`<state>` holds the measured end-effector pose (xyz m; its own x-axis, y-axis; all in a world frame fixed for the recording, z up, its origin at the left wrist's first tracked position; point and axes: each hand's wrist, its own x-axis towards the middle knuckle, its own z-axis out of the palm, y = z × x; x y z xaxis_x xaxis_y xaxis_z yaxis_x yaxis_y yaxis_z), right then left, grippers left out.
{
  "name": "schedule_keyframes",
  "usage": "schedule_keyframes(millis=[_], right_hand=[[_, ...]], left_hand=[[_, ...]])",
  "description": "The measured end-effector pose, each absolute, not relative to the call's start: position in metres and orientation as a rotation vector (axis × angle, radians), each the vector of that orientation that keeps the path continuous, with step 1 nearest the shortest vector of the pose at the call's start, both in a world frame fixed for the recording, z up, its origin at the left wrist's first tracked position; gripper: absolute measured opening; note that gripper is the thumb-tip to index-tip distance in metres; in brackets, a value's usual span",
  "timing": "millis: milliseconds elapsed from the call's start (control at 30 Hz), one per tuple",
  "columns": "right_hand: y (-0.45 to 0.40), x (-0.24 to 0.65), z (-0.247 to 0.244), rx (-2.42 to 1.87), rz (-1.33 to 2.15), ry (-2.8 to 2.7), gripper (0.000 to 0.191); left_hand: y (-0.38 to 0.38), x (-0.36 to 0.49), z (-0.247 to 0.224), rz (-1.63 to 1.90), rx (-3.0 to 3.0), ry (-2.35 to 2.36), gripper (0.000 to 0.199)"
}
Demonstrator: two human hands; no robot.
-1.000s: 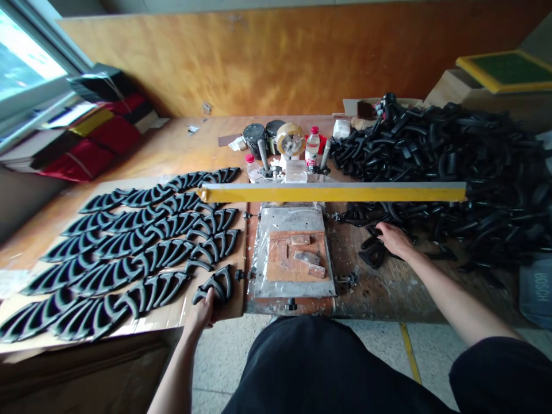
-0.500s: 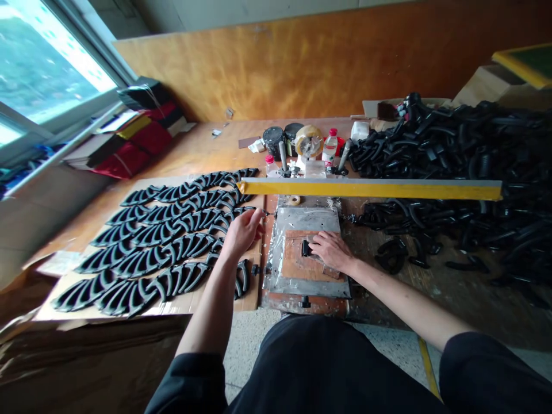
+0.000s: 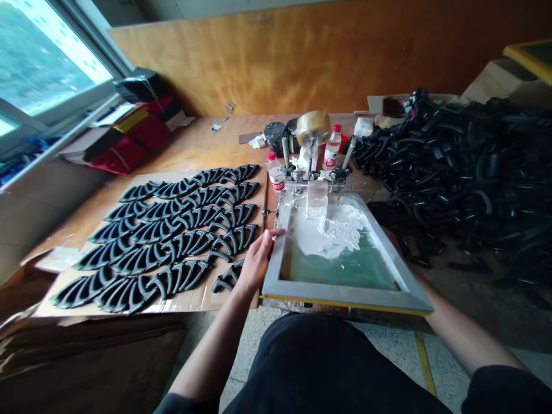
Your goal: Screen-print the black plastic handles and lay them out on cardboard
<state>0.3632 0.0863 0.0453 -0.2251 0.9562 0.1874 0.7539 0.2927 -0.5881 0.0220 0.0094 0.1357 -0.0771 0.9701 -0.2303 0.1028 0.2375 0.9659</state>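
A screen-printing frame [image 3: 345,300] with grey edges and green mesh lies low over the work platform, tilted a little. White paste [image 3: 328,233] is spread across the upper part of its mesh, and a pale squeegee blade [image 3: 317,200] hangs at its far end. My left hand [image 3: 257,259] is closed at the frame's left edge, one finger reaching onto the rim. My right hand [image 3: 393,240] is at the right edge, mostly hidden behind the frame, so its fingers do not show. The platform and the small black part on it are covered.
Rows of curved black parts [image 3: 185,241] lie on cardboard at the left. A large heap of black parts [image 3: 457,167] fills the right side. Behind the frame stand plastic bottles [image 3: 332,146], a tape roll [image 3: 313,125] and black tubs [image 3: 275,137].
The frame has swung down from its raised, edge-on position over the platform. My right hand has left the black part for the frame's right side; my left hand has moved nearer me.
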Motion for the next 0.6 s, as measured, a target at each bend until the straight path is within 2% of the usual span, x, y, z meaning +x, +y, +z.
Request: schedule_keyframes(millis=[133,233,267,367,467,500,600], right_hand=[[0.118,0.356,0.072,-1.569,0.207,-1.865,0.034],[0.134,0.298,0.092,-1.400,0.101,-2.112,0.055],[0.137,0.279,0.097,-1.377,0.114,-2.214,0.055],[0.136,0.241,0.100,-1.435,0.248,-2.444,0.035],[0.114,0.240,0.090,-1.387,0.307,-2.624,0.011],[0.103,0.245,0.085,-1.281,0.299,-2.692,0.009],[0.076,0.267,0.080,-0.847,0.299,-2.847,0.023]], left_hand=[[-0.005,0.022,0.074,0.806,1.109,1.583,0.064],[-0.001,0.023,0.038,0.679,1.195,1.690,0.062],[0.000,0.024,0.031,0.650,1.223,1.715,0.061],[0.004,0.023,0.021,0.606,1.247,1.743,0.058],[0.004,0.022,0.020,0.603,1.235,1.745,0.056],[0.004,0.022,0.019,0.611,1.228,1.745,0.056],[0.002,0.022,0.017,0.648,1.200,1.736,0.054]])
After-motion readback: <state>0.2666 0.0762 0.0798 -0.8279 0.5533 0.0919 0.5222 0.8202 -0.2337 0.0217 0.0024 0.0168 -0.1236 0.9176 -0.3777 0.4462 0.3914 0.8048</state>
